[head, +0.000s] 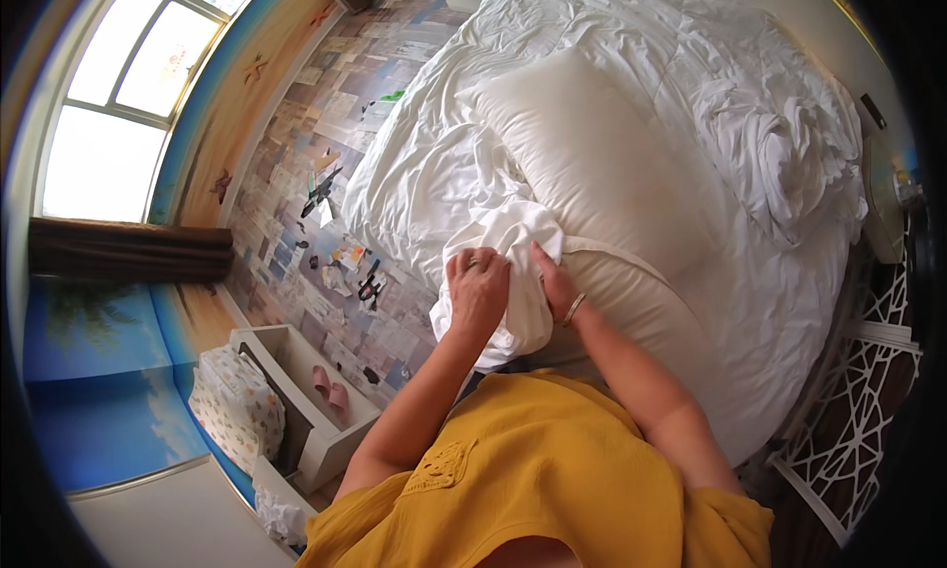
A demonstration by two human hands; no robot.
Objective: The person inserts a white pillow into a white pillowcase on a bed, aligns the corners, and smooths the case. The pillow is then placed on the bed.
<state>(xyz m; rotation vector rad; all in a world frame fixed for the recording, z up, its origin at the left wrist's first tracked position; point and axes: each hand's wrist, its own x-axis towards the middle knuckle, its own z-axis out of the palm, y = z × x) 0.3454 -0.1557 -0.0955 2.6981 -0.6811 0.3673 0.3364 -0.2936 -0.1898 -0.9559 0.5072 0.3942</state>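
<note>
My left hand (479,285) has its fingers curled around a bunched white cloth (521,224), perhaps a pillowcase. On the cloth's other side my right hand (556,283) grips its edge, thumb on top. Just under my right forearm lies one white pillow (629,287), whose near end runs beneath the cloth. A second plump white pillow (592,132) lies beyond it, partly overlapping it. Both rest on a bed with rumpled white bedding (422,168). Where the cloth meets the near pillow is partly hidden by my hands.
Left of the bed, toys and scraps (370,283) litter the patterned floor (296,132). An open white drawer (277,339) holds pink slippers (331,390), beside a patterned bundle (237,401). A white lattice panel (843,427) stands at right. More bedding (777,146) is heaped on the bed's far side.
</note>
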